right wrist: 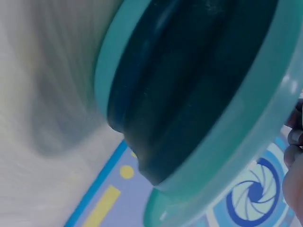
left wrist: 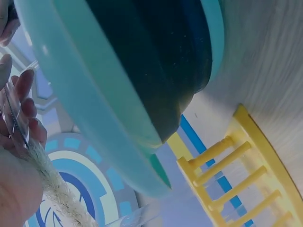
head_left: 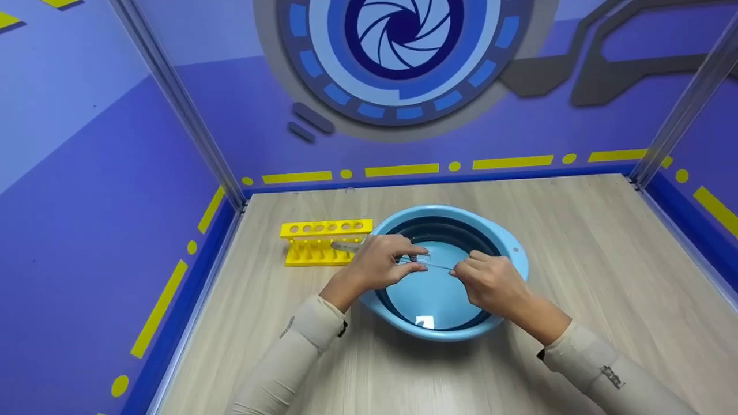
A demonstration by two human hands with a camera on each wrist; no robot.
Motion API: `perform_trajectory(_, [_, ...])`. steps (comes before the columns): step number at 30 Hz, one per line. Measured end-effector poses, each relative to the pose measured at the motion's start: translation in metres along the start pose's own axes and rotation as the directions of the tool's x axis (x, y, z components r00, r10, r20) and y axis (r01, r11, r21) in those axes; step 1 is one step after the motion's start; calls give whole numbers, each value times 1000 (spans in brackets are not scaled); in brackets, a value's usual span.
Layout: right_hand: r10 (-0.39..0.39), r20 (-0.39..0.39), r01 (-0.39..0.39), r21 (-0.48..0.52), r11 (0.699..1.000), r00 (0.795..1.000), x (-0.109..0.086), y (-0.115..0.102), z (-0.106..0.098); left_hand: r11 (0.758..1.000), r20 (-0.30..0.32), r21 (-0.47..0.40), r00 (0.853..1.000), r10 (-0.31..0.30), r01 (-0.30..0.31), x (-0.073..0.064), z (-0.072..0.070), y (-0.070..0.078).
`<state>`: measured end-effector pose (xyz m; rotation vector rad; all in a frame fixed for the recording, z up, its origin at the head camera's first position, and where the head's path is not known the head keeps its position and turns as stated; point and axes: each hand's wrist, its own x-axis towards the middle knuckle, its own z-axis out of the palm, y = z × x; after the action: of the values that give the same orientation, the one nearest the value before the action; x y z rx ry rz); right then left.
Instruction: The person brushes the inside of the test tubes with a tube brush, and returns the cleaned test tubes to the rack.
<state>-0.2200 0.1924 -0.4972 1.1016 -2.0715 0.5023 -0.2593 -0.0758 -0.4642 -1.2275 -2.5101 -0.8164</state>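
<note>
Over the light blue basin (head_left: pixel 516 265), my left hand (head_left: pixel 383 259) grips a clear test tube (left wrist: pixel 16 116), its fingers and thumb wrapped along the sides. A tube brush shows through the tube, with its pale bristles (left wrist: pixel 59 184) at the end beyond my palm and its thin wire (head_left: pixel 441 267) leading out to the right. My right hand (head_left: pixel 490 282) pinches the far end of that wire with curled fingers, above the right side of the basin. Only the edge of the right hand (right wrist: pixel 294 165) shows in the right wrist view.
A yellow test tube rack (head_left: pixel 326 226) with holes and pegs stands left of the basin, close to its rim. The basin has a dark folding wall (right wrist: pixel 189 94) and a bright reflection inside. Patterned blue panels (head_left: pixel 196 115) enclose the wooden table (head_left: pixel 588 230).
</note>
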Motion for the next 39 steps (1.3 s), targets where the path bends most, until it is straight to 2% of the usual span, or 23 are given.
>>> perform_trajectory(3, [119,17,-121,102,987,993,-4,-6,1,998,-67,58,998,20,-16,-1,5,2])
perform_trajectory(5, [258,75,-269,233,935,963,-4,-11,-1,993,-120,108,991,51,-38,0,8,3])
perform_trajectory(6, [330,122,-352,298,888,936,-4,-13,-3,990,-145,131,987,69,-50,0,9,3])
perform_trajectory(7, [397,179,-435,358,826,900,-2,-15,-5,986,-166,153,982,87,-62,1,10,4])
perform_trajectory(9, [505,315,-595,444,669,803,2,-18,-11,978,-202,193,972,118,-79,3,11,5])
perform_trajectory(10, [543,383,-663,479,575,747,4,-19,-14,973,-217,214,967,135,-88,4,12,6])
perform_trajectory(12, [576,514,-761,543,355,635,7,-19,-20,960,-238,260,956,168,-104,5,13,6])
perform_trajectory(14, [565,618,-803,578,144,546,10,-18,-25,943,-247,311,948,203,-120,6,14,7])
perform_trajectory(15, [551,658,-809,585,55,514,10,-18,-27,935,-247,332,945,216,-127,6,15,7])
perform_trajectory(16, [535,689,-810,587,-17,488,11,-17,-29,928,-246,347,942,227,-133,6,15,7])
perform_trajectory(17, [522,711,-810,583,-63,471,11,-17,-31,923,-243,359,941,234,-137,7,15,7])
perform_trajectory(18, [514,721,-812,579,-79,464,11,-17,-32,919,-237,369,942,238,-140,7,15,7])
perform_trajectory(19, [516,724,-816,573,-80,458,10,-17,-33,917,-229,372,943,240,-142,8,15,8])
perform_trajectory(21, [539,705,-825,564,-32,461,9,-17,-32,918,-210,369,949,234,-144,9,14,8])
perform_trajectory(22, [556,684,-828,561,14,472,9,-17,-31,920,-200,365,953,228,-143,10,13,8])
perform_trajectory(25, [601,600,-824,533,193,528,5,-19,-27,921,-155,364,966,208,-140,10,10,9])
perform_trajectory(29, [607,452,-749,501,433,654,-1,-24,-21,927,-95,346,978,186,-143,10,6,9])
perform_trajectory(31, [580,357,-677,483,555,732,-3,-25,-20,935,-60,320,981,183,-155,9,4,9])
perform_trajectory(33, [515,244,-567,444,694,822,-5,-24,-18,944,-17,286,984,178,-165,9,2,8])
perform_trajectory(35, [392,117,-407,366,837,912,-6,-21,-16,952,37,256,986,160,-165,8,-1,8])
perform_trajectory(36, [315,60,-318,310,896,947,-7,-20,-16,957,66,241,987,149,-161,7,-2,9])
perform_trajectory(37, [237,8,-231,255,939,972,-7,-17,-15,961,94,228,986,137,-155,7,-4,9])
perform_trajectory(39, [88,-63,-77,161,984,994,-10,-12,-15,968,140,202,983,119,-146,6,-7,9])
